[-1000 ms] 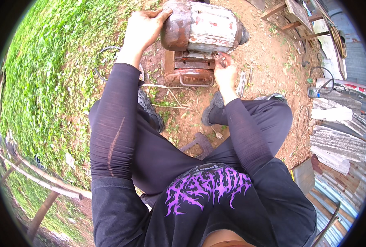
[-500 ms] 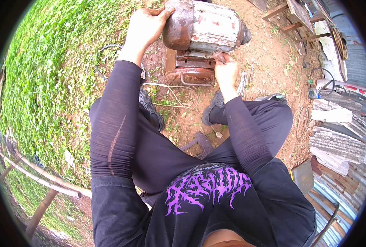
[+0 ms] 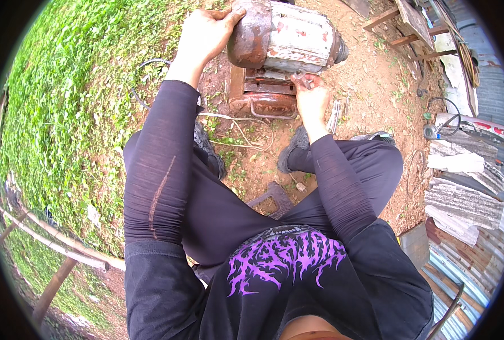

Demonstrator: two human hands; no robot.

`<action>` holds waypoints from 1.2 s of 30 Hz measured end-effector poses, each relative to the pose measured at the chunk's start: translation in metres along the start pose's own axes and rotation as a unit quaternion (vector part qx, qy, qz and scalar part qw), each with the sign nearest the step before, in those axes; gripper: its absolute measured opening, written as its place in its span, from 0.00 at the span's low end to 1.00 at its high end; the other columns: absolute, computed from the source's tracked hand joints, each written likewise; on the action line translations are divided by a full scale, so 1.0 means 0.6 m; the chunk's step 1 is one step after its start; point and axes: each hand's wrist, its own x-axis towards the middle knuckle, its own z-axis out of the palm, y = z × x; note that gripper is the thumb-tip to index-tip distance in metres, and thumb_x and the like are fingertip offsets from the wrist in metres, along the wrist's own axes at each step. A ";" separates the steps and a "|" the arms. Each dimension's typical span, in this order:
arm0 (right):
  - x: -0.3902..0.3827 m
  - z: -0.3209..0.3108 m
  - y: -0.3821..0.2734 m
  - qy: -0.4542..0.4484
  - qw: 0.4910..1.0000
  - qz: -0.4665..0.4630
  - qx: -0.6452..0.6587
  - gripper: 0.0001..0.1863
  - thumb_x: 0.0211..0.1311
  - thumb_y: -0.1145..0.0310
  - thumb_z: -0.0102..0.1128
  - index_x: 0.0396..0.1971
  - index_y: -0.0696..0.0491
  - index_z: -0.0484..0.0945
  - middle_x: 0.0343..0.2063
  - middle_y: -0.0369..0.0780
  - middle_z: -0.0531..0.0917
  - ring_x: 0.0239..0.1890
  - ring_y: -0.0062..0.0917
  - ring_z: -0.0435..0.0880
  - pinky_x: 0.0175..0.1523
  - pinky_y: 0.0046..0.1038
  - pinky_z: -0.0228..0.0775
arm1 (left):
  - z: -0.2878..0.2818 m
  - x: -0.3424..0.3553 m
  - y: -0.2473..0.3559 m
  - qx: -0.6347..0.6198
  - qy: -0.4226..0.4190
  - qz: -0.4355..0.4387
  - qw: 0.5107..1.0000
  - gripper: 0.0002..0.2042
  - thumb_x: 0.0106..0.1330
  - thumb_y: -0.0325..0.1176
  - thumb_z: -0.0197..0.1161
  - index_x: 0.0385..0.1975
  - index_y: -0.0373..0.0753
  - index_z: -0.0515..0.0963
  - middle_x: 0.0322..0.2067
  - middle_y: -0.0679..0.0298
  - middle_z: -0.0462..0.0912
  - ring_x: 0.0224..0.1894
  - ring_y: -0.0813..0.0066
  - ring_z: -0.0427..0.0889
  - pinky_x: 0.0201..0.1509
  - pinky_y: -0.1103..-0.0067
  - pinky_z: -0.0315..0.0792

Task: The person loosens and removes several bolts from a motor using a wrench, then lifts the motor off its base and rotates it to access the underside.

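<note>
An old electric motor [image 3: 299,34] with flaking white paint and a rusty end cover [image 3: 251,38] lies on its side at the top, its shaft end toward the right. Gripping the cover's upper left edge is my left hand [image 3: 205,35], thumb and fingers bent over it. Below the motor is a rusty metal base [image 3: 263,102] with a bent handle on its near side. My right hand [image 3: 312,97] is closed in a pinch at the base's right corner, just beneath the motor body. What its fingertips hold is too small to make out.
Several metal tools [image 3: 334,116] lie right of my right hand. A pale cord [image 3: 243,129] loops on the dirt between my feet. Corrugated sheets [image 3: 461,201] are piled at the right, a wooden stand [image 3: 413,25] at the far right. Grass [image 3: 82,113] covers the left.
The motor has tilted slightly, its shaft end dipping lower, and shifted a little right. My left hand moved with it. My right hand stays near the same spot, its fingers turned slightly.
</note>
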 end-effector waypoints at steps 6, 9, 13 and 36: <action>0.011 0.014 0.018 0.024 0.999 -0.034 0.031 0.13 0.55 0.66 0.68 0.34 0.61 0.82 0.24 0.51 0.84 0.29 0.37 0.85 0.37 0.32 0.73 | -0.001 0.001 0.001 0.001 -0.007 -0.011 1.000 0.25 0.62 0.53 0.63 0.42 0.33 0.84 0.34 0.50 0.86 0.40 0.66 0.86 0.49 0.75 0.75; 0.008 0.017 0.024 0.012 0.998 -0.016 0.054 0.14 0.55 0.66 0.68 0.35 0.62 0.82 0.25 0.52 0.84 0.30 0.38 0.86 0.38 0.33 0.74 | 0.008 0.004 -0.013 0.017 0.038 0.047 0.998 0.24 0.62 0.55 0.61 0.42 0.38 0.84 0.33 0.49 0.86 0.39 0.58 0.87 0.46 0.72 0.77; -0.004 0.018 0.011 0.069 0.997 -0.040 0.004 0.13 0.56 0.67 0.67 0.36 0.61 0.82 0.29 0.51 0.85 0.33 0.37 0.86 0.41 0.33 0.74 | 0.014 0.010 -0.023 0.017 0.038 0.041 0.998 0.25 0.62 0.55 0.61 0.43 0.37 0.84 0.35 0.49 0.86 0.41 0.59 0.86 0.49 0.73 0.76; 0.010 0.012 0.049 -0.017 0.995 -0.026 0.100 0.10 0.65 0.68 0.58 0.40 0.59 0.82 0.29 0.42 0.84 0.27 0.31 0.81 0.38 0.33 0.72 | 0.012 0.010 -0.025 0.013 0.023 0.036 0.999 0.26 0.62 0.57 0.59 0.43 0.38 0.84 0.34 0.49 0.86 0.41 0.58 0.86 0.48 0.73 0.77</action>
